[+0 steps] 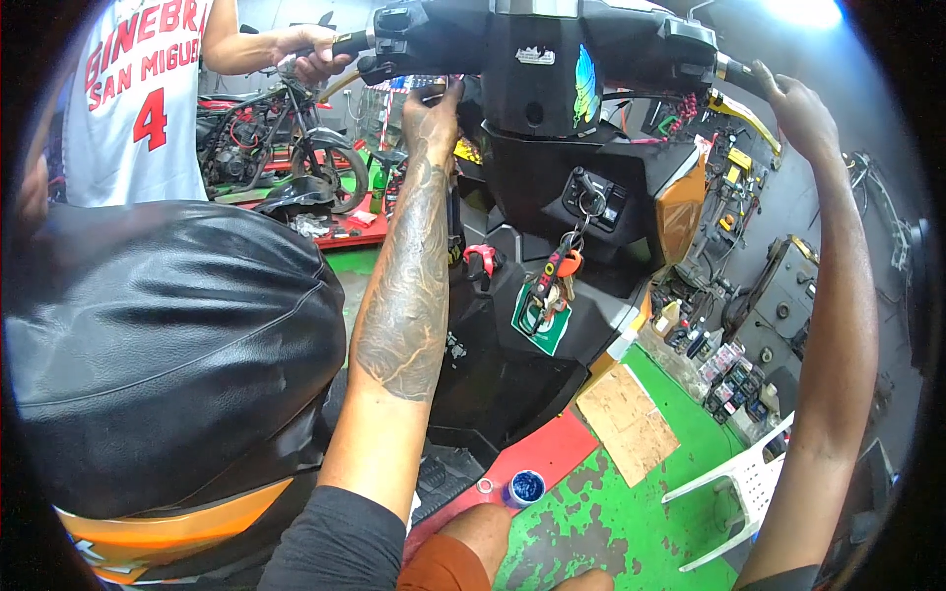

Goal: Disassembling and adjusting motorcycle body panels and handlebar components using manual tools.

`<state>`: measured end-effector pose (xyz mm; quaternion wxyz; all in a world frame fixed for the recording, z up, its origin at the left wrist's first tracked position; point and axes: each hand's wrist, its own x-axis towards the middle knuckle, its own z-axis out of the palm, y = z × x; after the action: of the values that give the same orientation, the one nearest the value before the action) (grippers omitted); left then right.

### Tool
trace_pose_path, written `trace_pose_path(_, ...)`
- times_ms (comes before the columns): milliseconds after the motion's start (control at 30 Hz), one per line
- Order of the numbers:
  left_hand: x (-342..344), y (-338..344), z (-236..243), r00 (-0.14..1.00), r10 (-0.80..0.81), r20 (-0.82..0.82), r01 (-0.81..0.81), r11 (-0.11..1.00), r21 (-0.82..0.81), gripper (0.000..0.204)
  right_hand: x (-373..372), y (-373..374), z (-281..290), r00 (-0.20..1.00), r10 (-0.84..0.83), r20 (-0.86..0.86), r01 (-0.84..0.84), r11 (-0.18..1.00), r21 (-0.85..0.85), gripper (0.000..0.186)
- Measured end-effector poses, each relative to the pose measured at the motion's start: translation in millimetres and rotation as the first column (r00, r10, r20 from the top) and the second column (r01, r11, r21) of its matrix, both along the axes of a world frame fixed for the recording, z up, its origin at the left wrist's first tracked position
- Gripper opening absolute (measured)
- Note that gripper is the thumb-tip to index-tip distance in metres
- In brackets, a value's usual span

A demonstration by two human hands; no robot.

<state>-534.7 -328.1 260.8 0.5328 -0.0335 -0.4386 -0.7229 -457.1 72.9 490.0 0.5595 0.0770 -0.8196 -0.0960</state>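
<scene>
From my remote seat I have the scooter (512, 394) directly below and between both hands, its handlebar cover (537, 94) spanning the gap from left to right. The right grip (803, 113) is curled closed around the right handlebar end (741, 75), one finger lying along the top. The left grip (432, 116) reaches up under the left side of the bar, fingers bent; I cannot tell how far apart they are or whether they have hold of anything — the bar and the hand itself hide that. Beyond the left grip, up and to its left, a co-worker's hand (313, 54) is on the left handlebar end (352, 42).

As for progress, I judge the work at the handlebar to be under way rather than finished, with hands at both ends. The handlebar cover is in place, and a bunch of keys (567, 281) hangs to the right of and below the left grip. What lies under the bar is out of sight, so I cannot say how much is left. Well below the left grip, a lidless tub of dark blue stuff (526, 488) sits beside a small ring (485, 486) — neither one in hand.
</scene>
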Motion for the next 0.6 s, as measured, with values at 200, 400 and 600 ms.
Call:
trace_pose_path(200, -4.8, -3.9, 4.8, 0.989, -0.134, -0.06, 0.138, 0.989, 0.06, 0.023, -9.1, 3.9, -0.7, 0.998, 0.019, -0.066, -0.018, 1.0, 0.014, 0.077)
trace_pose_path(400, -7.3, -9.2, 16.6, 1.0, 0.015, -0.009, -0.015, 1.0, 0.018, 0.038, -18.8, 9.6, 7.4, 0.999, -0.029, -0.032, 0.031, 0.997, 0.071, 0.074)
trace_pose_path(600, 3.7, -2.6, 6.9, 0.993, -0.07, 0.091, 0.071, 0.997, -0.014, 0.038, -7.6, 2.9, 5.8, 0.998, -0.032, -0.057, 0.036, 0.997, 0.066, 0.08)
